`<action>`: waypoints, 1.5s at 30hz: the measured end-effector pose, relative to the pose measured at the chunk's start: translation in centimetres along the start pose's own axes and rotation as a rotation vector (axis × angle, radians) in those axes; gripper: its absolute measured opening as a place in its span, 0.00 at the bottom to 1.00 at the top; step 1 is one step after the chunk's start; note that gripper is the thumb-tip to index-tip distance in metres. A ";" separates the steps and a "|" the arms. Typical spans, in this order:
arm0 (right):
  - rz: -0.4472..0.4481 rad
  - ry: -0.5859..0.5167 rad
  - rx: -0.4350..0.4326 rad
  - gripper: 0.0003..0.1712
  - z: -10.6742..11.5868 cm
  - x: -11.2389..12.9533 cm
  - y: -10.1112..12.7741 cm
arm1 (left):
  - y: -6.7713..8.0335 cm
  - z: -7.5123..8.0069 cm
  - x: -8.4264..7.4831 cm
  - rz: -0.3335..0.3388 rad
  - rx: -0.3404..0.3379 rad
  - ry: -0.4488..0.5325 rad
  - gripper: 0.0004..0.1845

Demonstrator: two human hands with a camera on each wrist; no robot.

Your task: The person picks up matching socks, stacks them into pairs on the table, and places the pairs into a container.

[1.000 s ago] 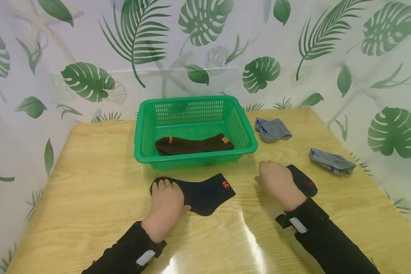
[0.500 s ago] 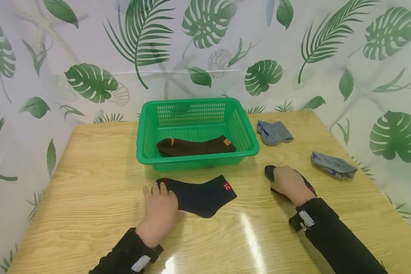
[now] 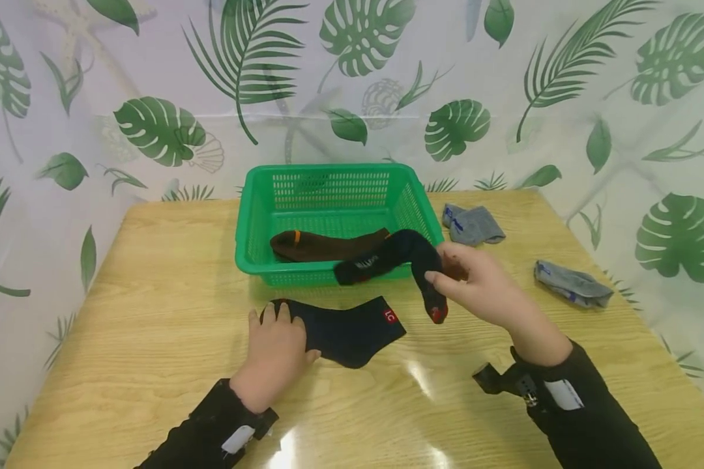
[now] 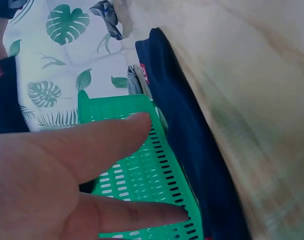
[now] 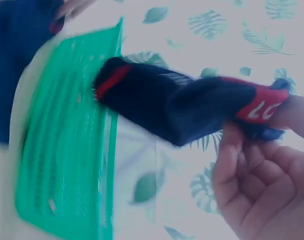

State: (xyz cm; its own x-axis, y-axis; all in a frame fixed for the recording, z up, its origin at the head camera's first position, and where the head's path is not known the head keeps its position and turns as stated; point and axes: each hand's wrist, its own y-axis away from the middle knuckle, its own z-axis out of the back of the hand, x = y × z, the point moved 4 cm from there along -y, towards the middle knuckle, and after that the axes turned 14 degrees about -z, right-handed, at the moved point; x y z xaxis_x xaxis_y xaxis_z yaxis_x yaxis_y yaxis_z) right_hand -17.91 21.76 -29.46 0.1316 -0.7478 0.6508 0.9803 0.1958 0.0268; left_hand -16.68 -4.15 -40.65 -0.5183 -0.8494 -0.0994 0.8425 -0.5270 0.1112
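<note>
Right hand point(image 3: 481, 286) raised above the counter point(image 3: 152, 260), fingers point(image 3: 440, 279) pinching a dark sock point(image 3: 396, 257) near its cuff; long axis arched leftward, toe end drooping over the green basket's point(image 3: 328, 179) front rim. Left hand point(image 3: 276, 345) flat, fingers straight, pressing the toe of a navy sock point(image 3: 346, 329) lying crosswise on the counter, cuff pointing right.

The left hand point(image 3: 277, 348) rests on the toe end of a flat sock point(image 3: 345, 329) on the table point(image 3: 152, 312); that sock runs rightward from its fingers point(image 3: 270, 315). Beyond those fingers stands the basket point(image 3: 252, 215), with another sock point(image 3: 322, 245) lying in it. The right hand point(image 3: 481, 286) pinches a lifted sock point(image 3: 399, 257), which hangs left of its fingers point(image 3: 440, 280), over the basket's near right corner. Behind and right of that hand lie two bundled socks point(image 3: 472, 225) point(image 3: 572, 283), well apart.
</note>
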 end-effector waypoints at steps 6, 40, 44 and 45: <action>-0.078 0.060 0.136 0.09 -2.8 -1.7 -1.3 | 0.3 0.1 0.9 0.043 0.053 0.028 0.34; 0.251 0.515 0.167 0.15 -11.7 -4.6 -1.6 | -3.7 -1.2 4.6 -0.299 -0.117 0.156 0.12; 0.239 0.491 0.163 0.11 -10.9 -4.4 -1.6 | -3.5 -1.2 4.5 -0.327 -0.102 0.158 0.11; 0.242 0.488 0.138 0.10 -10.6 -4.3 -1.7 | -3.5 -1.1 4.5 -0.331 -0.105 0.154 0.11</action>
State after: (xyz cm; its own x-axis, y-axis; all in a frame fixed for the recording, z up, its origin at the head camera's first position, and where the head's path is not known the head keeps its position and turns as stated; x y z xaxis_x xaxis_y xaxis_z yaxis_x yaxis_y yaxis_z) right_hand -18.54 17.88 -40.37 0.4353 -0.8717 0.2253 0.8896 0.4548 0.0409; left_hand -21.83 -6.08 -42.63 -0.7432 -0.6159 -0.2613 0.6482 -0.7597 -0.0530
